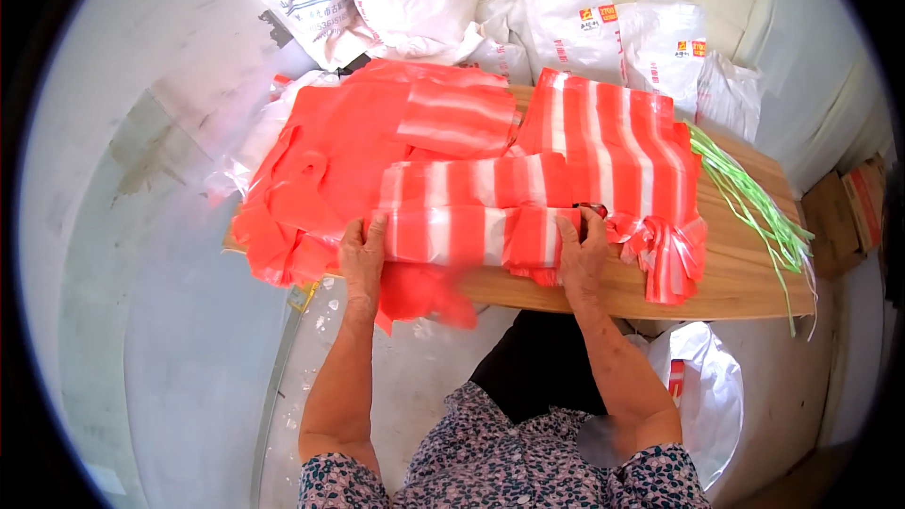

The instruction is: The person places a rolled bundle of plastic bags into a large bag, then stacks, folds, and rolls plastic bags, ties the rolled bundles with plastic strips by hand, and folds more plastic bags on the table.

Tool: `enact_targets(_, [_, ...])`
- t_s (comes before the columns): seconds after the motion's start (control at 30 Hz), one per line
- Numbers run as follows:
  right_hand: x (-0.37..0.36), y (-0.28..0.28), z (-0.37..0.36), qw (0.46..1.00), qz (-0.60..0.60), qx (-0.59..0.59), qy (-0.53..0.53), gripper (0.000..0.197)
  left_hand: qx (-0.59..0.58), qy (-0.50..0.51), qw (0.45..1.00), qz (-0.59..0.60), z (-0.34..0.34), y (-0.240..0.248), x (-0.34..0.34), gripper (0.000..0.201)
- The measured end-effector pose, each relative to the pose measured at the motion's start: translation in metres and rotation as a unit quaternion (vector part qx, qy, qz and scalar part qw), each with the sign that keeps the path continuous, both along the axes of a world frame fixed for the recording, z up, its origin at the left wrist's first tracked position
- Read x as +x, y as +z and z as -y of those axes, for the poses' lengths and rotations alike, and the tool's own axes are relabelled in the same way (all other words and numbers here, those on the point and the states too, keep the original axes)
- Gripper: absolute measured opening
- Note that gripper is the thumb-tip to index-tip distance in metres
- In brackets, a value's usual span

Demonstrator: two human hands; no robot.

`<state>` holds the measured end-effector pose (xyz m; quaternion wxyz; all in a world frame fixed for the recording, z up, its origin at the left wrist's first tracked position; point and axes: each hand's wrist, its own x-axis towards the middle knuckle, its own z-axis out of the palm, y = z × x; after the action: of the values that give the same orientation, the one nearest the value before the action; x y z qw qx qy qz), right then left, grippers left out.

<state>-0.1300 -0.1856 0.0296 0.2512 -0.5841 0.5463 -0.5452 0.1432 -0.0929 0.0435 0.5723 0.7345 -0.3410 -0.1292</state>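
Between my two hands lies a folded bundle of red-and-white striped plastic bags (448,236), flat near the front edge of the wooden table. My left hand (363,259) grips its left end, thumb on top. At the right end my right hand (585,259) pinches it the same way; the fingers under the plastic are partly hidden. A small dark, shiny red thing (592,210) shows beside my right fingers, too little of it to name. Loose red plastic (424,297) hangs off the table edge below the bundle, blurred at its tip.
A heap of red plastic bags (349,132) covers the table's left, and a striped stack (613,141) lies to the right. Green strips (745,193) trail over the wooden table's (740,273) right end. White sacks (575,28) stand behind; a white bag (707,386) is below right.
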Motion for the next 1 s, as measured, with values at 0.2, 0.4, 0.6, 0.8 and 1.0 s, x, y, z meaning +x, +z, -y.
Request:
enact_targets(0.2, [-0.009,0.005,0.007,0.999,0.004,0.034,0.027,0.032,-0.034,-0.001,0.994,-0.109,0.002,0.007,-0.006,0.037])
enact_targets(0.4, [-0.005,0.014,0.015,0.997,-0.055,0.046,0.035,0.027,0.029,0.034,0.998,0.036,0.002,0.001,0.000,0.036])
enact_targets(0.6, [-0.003,0.001,0.020,0.999,-0.012,0.011,0.041,0.028,0.090,0.059,0.978,0.177,0.005,-0.010,0.001,0.040])
enact_targets(0.8, [-0.003,0.031,-0.004,0.999,-0.017,-0.017,0.045,0.023,0.091,0.071,0.965,0.236,0.000,-0.011,0.000,0.039])
enact_targets(1.0, [-0.029,0.005,-0.011,0.996,-0.078,-0.041,0.010,0.018,0.076,0.038,0.949,0.304,0.006,-0.019,-0.012,0.038])
